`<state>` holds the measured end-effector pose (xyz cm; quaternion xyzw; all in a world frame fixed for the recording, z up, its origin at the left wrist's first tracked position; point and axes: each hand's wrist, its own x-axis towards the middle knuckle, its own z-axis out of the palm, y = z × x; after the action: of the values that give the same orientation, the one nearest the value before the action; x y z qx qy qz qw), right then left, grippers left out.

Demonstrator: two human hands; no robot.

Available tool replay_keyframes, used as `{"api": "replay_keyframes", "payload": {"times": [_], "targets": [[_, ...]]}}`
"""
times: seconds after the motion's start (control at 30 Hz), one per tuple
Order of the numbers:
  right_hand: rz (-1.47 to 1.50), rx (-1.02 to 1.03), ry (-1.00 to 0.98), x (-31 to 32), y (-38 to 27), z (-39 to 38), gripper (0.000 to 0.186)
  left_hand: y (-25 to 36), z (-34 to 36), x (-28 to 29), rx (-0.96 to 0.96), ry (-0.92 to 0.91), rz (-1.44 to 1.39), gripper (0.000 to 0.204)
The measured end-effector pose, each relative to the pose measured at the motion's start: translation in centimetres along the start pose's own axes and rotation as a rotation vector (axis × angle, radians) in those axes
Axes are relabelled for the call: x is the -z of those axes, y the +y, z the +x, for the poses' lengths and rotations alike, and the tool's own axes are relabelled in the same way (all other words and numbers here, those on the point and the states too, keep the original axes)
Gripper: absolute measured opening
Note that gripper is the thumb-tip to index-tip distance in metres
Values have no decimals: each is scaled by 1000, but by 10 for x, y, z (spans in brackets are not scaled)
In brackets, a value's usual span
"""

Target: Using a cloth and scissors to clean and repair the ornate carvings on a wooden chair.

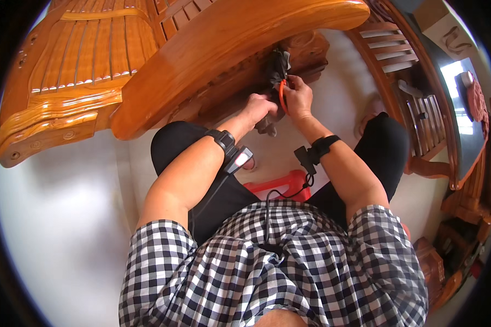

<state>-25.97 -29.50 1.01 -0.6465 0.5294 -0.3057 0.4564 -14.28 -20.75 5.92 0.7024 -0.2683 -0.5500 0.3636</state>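
Note:
My right hand [298,98] is closed around a pair of orange-handled scissors [282,97], and the handle loop shows along the palm's left side. Just left of it, my left hand [258,108] is closed, with its fingertips turned away from view; what they grip, if anything, is hidden. A dark, crumpled piece of material [279,64] hangs beyond both hands, against the carved wooden furniture, close to the scissors' tip. Below the left fingers a greyish-brown piece [267,127] shows; whether it joins the dark material I cannot tell.
A glossy wooden bench [202,60] with a broad curved armrest overhangs the far side of my hands. To the right stand a slatted wooden chair [387,52] and a dark-topped table [447,92]. A red plastic stool [289,182] is between my legs. A cable hangs from my right wrist strap.

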Motion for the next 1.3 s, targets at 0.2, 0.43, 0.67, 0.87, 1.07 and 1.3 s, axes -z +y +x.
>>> {"api": "replay_keyframes", "payload": {"times": [0.2, 0.43, 0.67, 0.87, 1.07, 1.3], "targets": [[354, -176, -79, -5, -2, 4, 48, 1, 9, 3, -42, 115, 74, 15], [650, 9, -73, 23, -54, 2, 42, 30, 4, 11, 18, 92, 417, 30], [201, -259, -252, 73, -79, -10, 37, 15, 17, 14, -328, 554, 637, 54], [45, -277, -294, 93, -88, -33, 45, 36, 12, -6, -386, 472, 561, 53], [97, -199, -307, 93, -90, -52, 44, 32, 19, -14, -543, 446, 331, 42], [-310, 84, -527, 127, -75, -20, 35, 9, 47, 7, -587, 413, 123, 24]]}}
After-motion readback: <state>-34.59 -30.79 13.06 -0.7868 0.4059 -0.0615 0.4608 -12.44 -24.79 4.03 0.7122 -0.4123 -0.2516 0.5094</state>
